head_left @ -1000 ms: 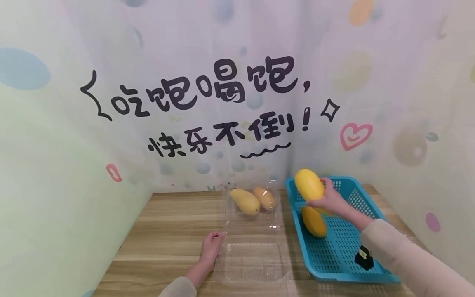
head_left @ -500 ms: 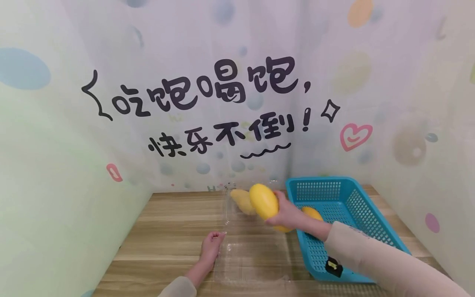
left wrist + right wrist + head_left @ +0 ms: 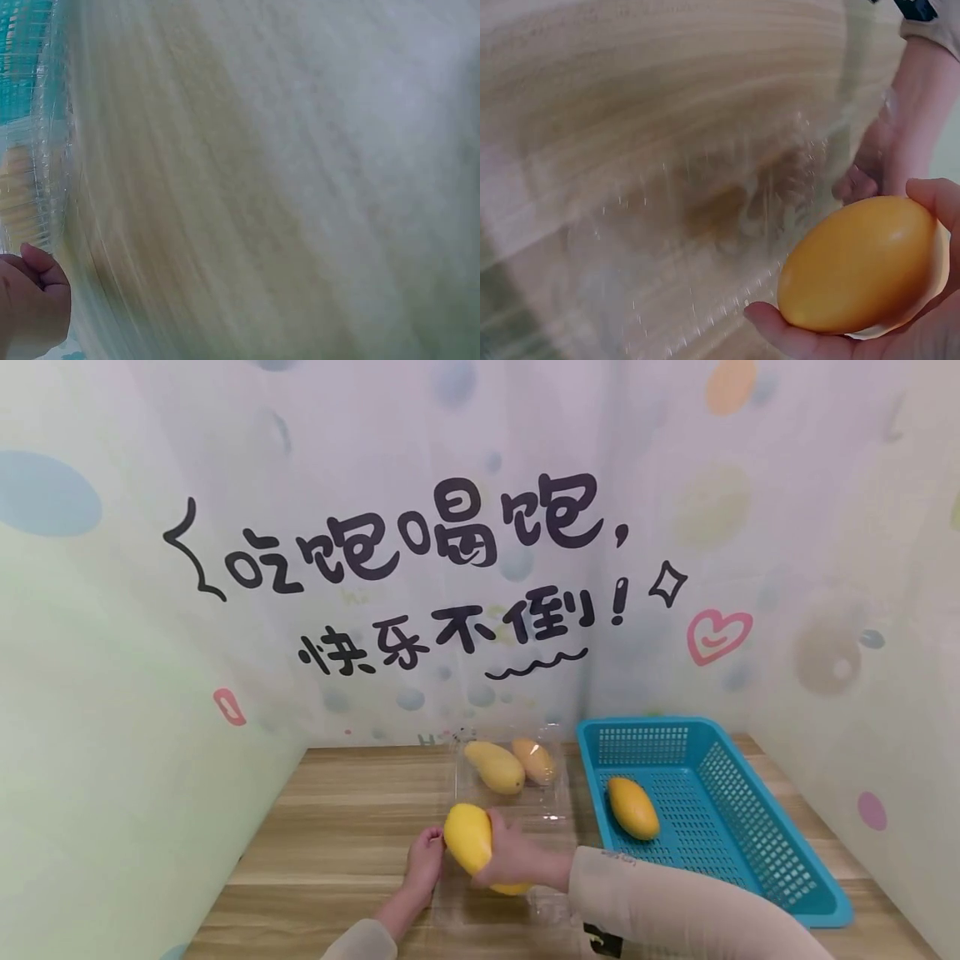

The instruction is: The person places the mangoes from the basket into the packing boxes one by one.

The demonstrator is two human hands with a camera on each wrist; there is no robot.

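I see the right hand (image 3: pixel 517 857) curled round a large yellow mango (image 3: pixel 467 835) over the near half of an open clear plastic container (image 3: pixel 468 914), though from my remote seat I cannot tell whether the fruit touches the plastic. At 9 o'clock from it, the left hand (image 3: pixel 424 865) pinches the container's edge, while a pale yellow mango (image 3: pixel 495 768) and an orange-tinged mango (image 3: pixel 534 760) lie in the far half, between 12 and 1 o'clock. At 3 o'clock, I find a blue basket (image 3: pixel 795 860) with 1 orange-yellow mango (image 3: pixel 633 808) inside, on the wooden table (image 3: pixel 337 827).
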